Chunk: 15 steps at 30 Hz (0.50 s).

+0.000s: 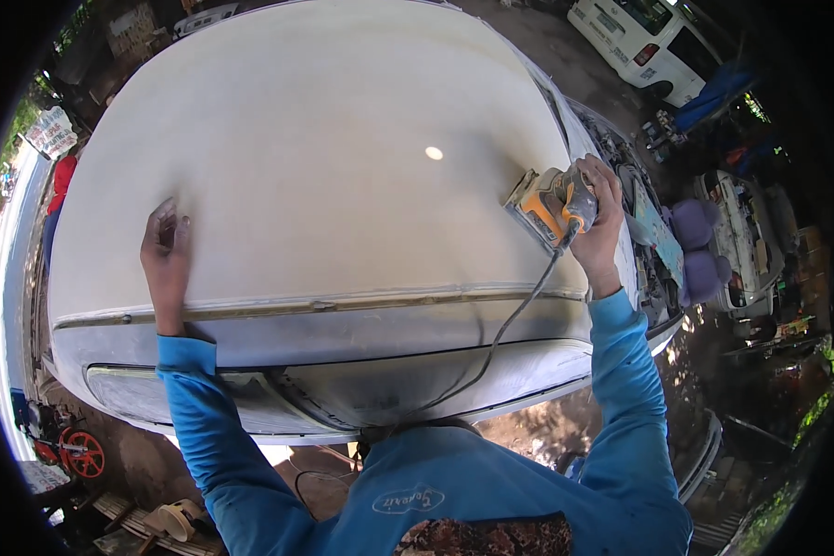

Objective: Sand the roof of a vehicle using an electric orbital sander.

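My right hand (602,218) is wrapped round an orange and dark grey electric sander (539,206), near the right edge of a car's pale, dusty roof (343,167). The sander is tilted, and its flat pad faces the roof. From its rear end a grey power cord (514,320) runs down over the car's side toward my body. At the roof's left part is my left hand (167,250), fingers loosely bent, thumb apart from them, nothing visible in it. Whether its fingertips touch the roof I cannot tell.
A trim channel (320,305) runs along the roof's near edge, above the side windows. Right of the roof lies the exposed engine bay (625,171), with purple rounded objects (700,236) beyond. A white van (649,46) stands far right. A red wheel (83,454) is at lower left.
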### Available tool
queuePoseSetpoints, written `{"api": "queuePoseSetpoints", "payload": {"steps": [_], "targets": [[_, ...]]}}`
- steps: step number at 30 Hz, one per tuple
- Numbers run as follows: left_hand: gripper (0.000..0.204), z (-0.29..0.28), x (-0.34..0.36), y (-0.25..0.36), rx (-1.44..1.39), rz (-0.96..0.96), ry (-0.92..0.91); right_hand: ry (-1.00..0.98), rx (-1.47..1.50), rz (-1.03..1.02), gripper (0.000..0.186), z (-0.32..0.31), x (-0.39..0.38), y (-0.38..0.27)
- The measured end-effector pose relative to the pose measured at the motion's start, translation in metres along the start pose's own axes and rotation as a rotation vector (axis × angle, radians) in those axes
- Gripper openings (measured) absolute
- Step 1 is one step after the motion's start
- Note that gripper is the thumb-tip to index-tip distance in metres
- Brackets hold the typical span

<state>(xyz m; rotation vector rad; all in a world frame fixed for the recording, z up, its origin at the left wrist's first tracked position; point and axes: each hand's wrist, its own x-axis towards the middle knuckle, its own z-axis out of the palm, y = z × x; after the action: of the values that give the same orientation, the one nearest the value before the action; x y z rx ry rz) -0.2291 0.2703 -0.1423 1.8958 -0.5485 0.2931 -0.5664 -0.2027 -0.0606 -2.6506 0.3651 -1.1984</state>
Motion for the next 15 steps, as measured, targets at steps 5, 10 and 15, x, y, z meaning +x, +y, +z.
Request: {"api": "queuePoseSetpoints", "payload": {"steps": [5,10,15], "targets": [[0.033,0.008,-0.002,0.016,0.073,0.024,0.042,0.082,0.017,-0.009,0.063,0.042,0.034,0.002],[0.026,0.028,-0.052,0.071,-0.042,0.050,0.133,0.083,0.025,-0.188,0.061,0.105,0.092,-0.032],[0.057,0.097,-0.162,0.151,0.129,0.313,-0.207,-0.073,0.111,-0.296,0.061,0.160,0.131,-0.062]]}}
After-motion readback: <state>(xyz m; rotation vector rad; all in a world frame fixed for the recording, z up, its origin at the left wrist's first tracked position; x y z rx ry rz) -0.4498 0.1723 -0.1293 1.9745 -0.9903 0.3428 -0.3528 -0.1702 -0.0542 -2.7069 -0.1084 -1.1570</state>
